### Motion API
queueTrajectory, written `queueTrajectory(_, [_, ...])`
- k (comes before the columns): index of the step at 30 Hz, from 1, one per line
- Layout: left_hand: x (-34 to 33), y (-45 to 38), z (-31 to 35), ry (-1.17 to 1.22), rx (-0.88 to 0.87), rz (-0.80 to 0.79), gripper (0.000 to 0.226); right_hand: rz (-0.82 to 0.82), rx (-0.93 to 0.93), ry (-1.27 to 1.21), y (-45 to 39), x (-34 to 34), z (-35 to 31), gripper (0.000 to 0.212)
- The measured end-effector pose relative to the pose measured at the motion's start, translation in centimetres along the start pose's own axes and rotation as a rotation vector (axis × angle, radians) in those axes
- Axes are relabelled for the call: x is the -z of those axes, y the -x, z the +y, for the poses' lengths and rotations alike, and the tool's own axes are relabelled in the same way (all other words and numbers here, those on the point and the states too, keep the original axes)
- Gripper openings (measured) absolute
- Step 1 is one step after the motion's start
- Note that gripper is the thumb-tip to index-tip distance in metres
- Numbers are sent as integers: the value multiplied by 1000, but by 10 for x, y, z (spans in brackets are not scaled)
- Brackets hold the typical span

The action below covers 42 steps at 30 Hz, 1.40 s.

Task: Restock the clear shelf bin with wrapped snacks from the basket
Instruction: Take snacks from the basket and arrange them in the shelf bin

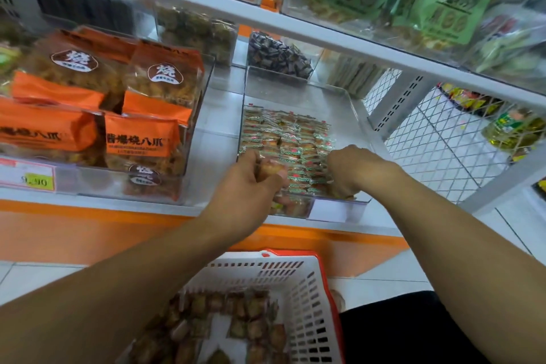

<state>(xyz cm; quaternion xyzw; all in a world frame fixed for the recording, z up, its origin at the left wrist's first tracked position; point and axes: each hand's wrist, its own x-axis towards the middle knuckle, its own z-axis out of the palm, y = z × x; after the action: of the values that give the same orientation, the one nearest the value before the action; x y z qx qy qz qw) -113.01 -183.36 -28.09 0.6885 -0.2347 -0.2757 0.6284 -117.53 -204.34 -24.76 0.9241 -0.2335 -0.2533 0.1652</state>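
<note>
- Right, both hands are over the clear shelf bin (348, 109), where rows of wrapped snacks (291, 142) already cover the front part of its floor; the back part is bare.
- The left hand (251, 177) has its fingers curled round a wrapped snack (270, 168), a golden piece in clear film peeking out just past the knuckles, above the bin's front left corner.
- The right hand (351, 170) is knuckles-up at the bin's front right, fingers bent down among the packets; whether it grips one or only presses the row, I can't tell, the fingertips are hidden.
- Handling, as I judge it: these packets look light and small, with slick, crinkly film, so they would slide easily. The contents may crumble, so a gentle pinch across the body seems safer than tugging a sealed end.
- Down below, the white basket (310, 298) with its red rim holds plenty more snacks (236, 322) of the same sort, so the restock looks far from finished.
- Beside the bin on the left stand orange snack bags (141, 139), not part of this job.
</note>
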Motion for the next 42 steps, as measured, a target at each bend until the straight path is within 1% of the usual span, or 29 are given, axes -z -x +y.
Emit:
queueTrajectory(2, [2,2,3,-60,8,2,14,38,22,-31,0,-6,2,6])
queueTrajectory(4, [3,4,5,-82,8,6,20,34,35,-106,-1,-10,7,18])
queueTrajectory(5, [4,5,5,-84,8,4,23,25,34,-143,0,-12,8,22])
queueTrajectory(6, [5,5,5,-84,8,1,25,19,36,-161,0,-14,9,21])
queueTrajectory(8, [5,5,5,-90,11,2,26,35,31,-162,-1,-19,9,15])
queueTrajectory(9, [5,5,3,-95,15,4,25,50,17,-157,-3,-21,7,20])
queueTrajectory(12, [3,4,1,-103,12,18,19,86,-15,-71,-8,-22,-1,18])
queueTrajectory(14, [2,4,-1,-95,-2,18,15,49,-12,-59,-12,-21,-4,18])
queueTrajectory(19, [4,3,-3,-112,-2,17,15,-103,16,-31,-14,-16,-2,27])
queueTrajectory(21, [5,2,-3,-132,4,18,15,-178,22,-41,-15,-10,5,23])
queueTrajectory(23, [5,2,-4,-153,13,21,15,-202,22,-32,-13,-4,11,19])
queueTrajectory(25, [5,1,-5,-165,17,24,15,-166,11,-23,-8,-3,13,5])
queueTrajectory(27, [4,1,-7,-177,17,24,15,-109,-22,-29,-3,-6,10,23])
queueTrajectory(28, [4,1,-7,-181,16,22,14,-94,-33,-33,-1,-7,8,28])
queueTrajectory(32, [4,0,-11,-156,12,9,14,-56,-45,-61,1,-11,-1,32])
queueTrajectory(34, [4,-1,-11,-114,21,5,21,-8,-43,-66,2,-9,-2,33])
queueTrajectory(36, [5,-1,-11,-67,36,13,26,109,-70,-112,6,-3,-1,31])
queueTrajectory(38, [7,-2,-10,-49,38,22,25,216,-59,-173,5,0,3,17])
queueTrajectory(39, [7,-3,-10,-50,34,28,24,262,-27,-239,5,2,5,15])
queueTrajectory(40, [7,-4,-10,-54,27,36,22,305,5,-359,8,4,4,19])
queueTrajectory(42, [8,-6,-9,-62,9,54,17,331,120,-803,17,6,-5,11])
